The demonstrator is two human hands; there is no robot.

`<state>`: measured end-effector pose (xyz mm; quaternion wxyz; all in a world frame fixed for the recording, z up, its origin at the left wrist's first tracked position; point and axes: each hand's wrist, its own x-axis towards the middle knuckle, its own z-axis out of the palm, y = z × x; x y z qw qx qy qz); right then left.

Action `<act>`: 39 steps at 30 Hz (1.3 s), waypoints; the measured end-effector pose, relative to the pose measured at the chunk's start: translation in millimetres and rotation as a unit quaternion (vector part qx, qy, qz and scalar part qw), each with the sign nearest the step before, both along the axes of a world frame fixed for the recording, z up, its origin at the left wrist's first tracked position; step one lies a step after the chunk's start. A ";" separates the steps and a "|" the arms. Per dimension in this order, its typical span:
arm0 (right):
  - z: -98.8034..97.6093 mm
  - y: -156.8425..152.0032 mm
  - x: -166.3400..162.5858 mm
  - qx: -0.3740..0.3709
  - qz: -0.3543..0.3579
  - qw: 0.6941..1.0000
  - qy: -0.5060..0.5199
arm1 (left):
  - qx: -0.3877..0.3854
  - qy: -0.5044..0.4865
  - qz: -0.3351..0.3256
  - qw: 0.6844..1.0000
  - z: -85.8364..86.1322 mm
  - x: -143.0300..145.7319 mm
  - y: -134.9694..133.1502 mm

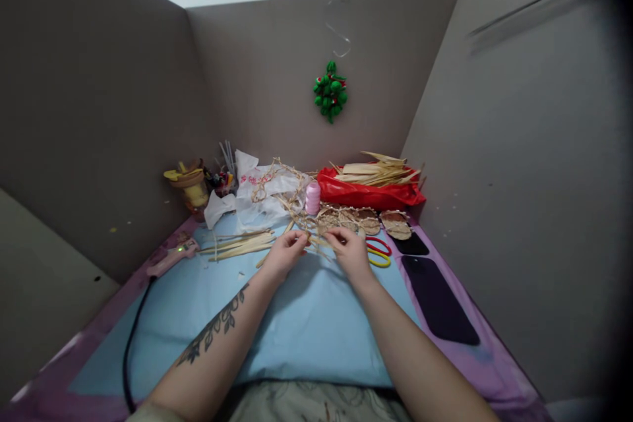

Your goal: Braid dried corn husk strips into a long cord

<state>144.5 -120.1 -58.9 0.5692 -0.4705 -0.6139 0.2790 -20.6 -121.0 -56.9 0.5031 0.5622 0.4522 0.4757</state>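
Both hands meet above the middle of the blue cloth. My left hand pinches a braided strand of dried straw, its fingertips closed. Close beside it, my right hand is also closed, thumb and forefinger together on the thin straw strips of that braid. From the fingers the braid runs back toward a white plastic bag. A pink thread spool stands just behind the hands. Right of my right hand lie scissors with red and yellow handles.
Loose straw strips and a pink glue gun with a black cord lie left. Woven soles and a red bag of dried leaves sit behind right. A dark phone lies right. Grey panels enclose three sides.
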 end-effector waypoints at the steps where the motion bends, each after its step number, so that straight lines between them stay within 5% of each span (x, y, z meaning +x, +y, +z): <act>1: 1.6 1.7 2.7 -0.020 -0.010 0.999 0.037 | 0.000 0.012 0.009 1.000 0.8 0.5 -0.4; 9: 9.9 -11.7 -16.9 -0.076 0.079 0.992 0.063 | 0.077 0.144 0.041 0.986 6.1 7.0 -6.8; 27: 5.0 -11.2 -29.4 -0.108 0.052 0.986 0.118 | 0.041 0.080 0.046 0.995 14.6 13.4 -12.3; 39: -1.9 -6.9 -32.3 -0.097 0.027 0.991 0.088 | -0.003 -0.018 -0.015 1.000 5.6 13.2 -8.0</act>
